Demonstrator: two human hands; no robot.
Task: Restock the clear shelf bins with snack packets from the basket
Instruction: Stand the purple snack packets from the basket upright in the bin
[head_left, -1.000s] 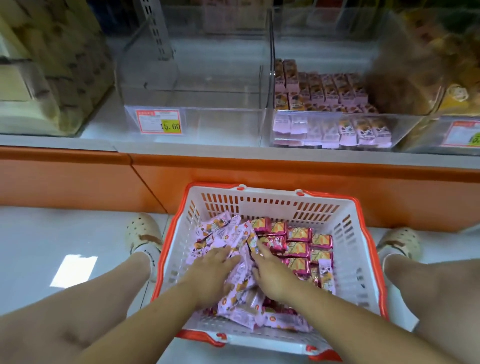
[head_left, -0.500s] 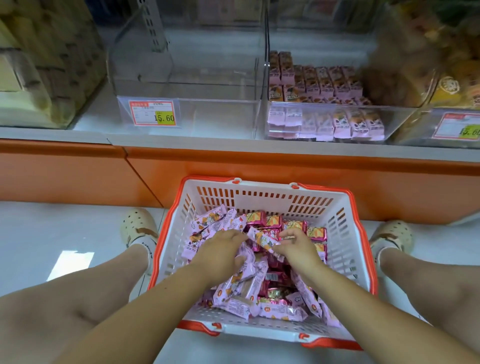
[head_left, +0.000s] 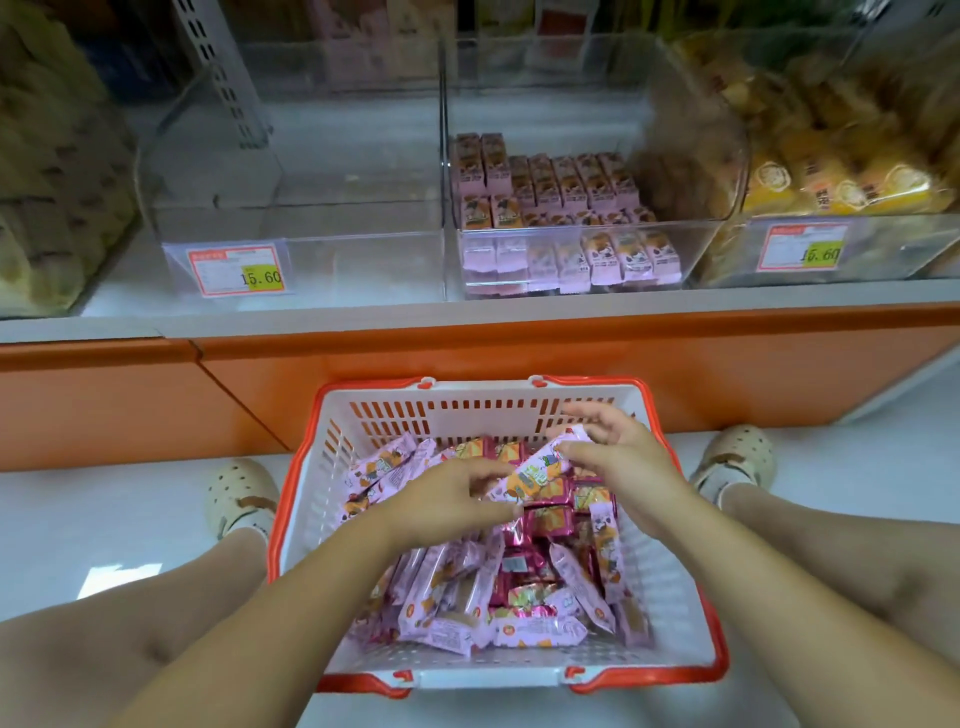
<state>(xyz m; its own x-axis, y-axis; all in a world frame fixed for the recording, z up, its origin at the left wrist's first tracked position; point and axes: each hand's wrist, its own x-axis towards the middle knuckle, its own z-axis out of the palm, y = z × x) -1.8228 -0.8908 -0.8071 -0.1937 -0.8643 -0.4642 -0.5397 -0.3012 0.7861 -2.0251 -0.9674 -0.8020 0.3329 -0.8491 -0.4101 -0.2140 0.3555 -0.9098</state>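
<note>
Both hands are over the basket (head_left: 483, 415), sharing one pink packet (head_left: 535, 470) lifted clear of the heap. The left hand (head_left: 452, 499) pinches the packet's lower end with curled fingers. The right hand (head_left: 618, 457) takes the upper end between thumb and forefinger, its other fingers loosely spread. The packet runs slantwise from one hand up to the other.

Under the hands and wrists lies the rest of the stock: long pink packets (head_left: 467, 608) heaped toward the person, and small red packets (head_left: 545, 519) just below the held one. The basket's far wall stands just beyond the right fingertips.

Farther ahead, on the shelf above an orange kickboard, sit the clear bins. The one beyond the left hand (head_left: 311, 208) carries a price tag (head_left: 236, 270) on its front. The one beyond the right hand (head_left: 701, 249) holds rows of pink packets (head_left: 550, 182) standing on end. Off to the right of that is another bin with yellow packets (head_left: 831, 171) – blurred – and a second tag (head_left: 802, 249).

A pale shoe sits outside each hand – one to the left of the basket (head_left: 239, 499), one to the right (head_left: 737, 457).
</note>
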